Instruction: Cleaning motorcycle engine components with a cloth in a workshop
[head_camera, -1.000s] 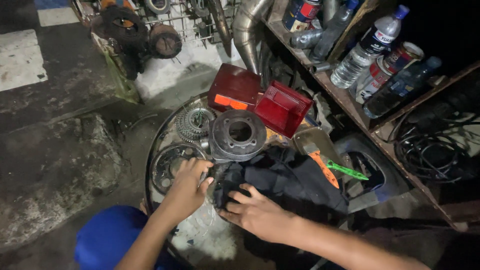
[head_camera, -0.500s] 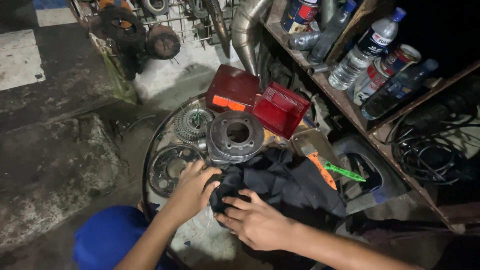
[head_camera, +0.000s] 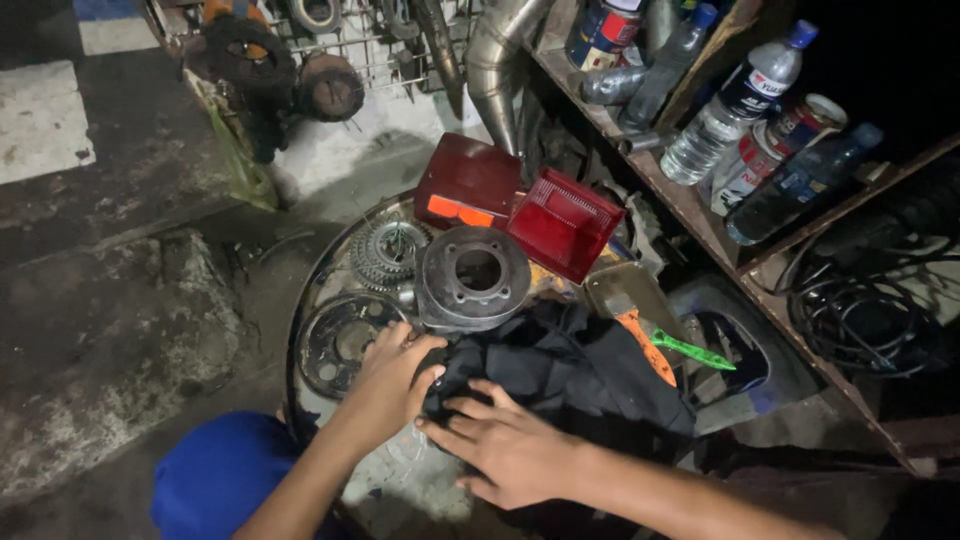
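Both bare forearms enter from the bottom of the view and converge toward the middle. The left hand (head_camera: 388, 385) comes in from the lower left, wrist straight, palm down, fingers curled and bunched, thumb tucked toward the right hand. The right hand (head_camera: 505, 450) comes in from the lower right, forearm lying nearly level, palm down and flat, fingers spread and pointing toward the left hand. The fingertips of the two hands sit just beside each other, nearly touching.

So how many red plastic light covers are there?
2. A dark red cover lies behind the round metal drum; a brighter red cover sits just right of it. More may be hidden.
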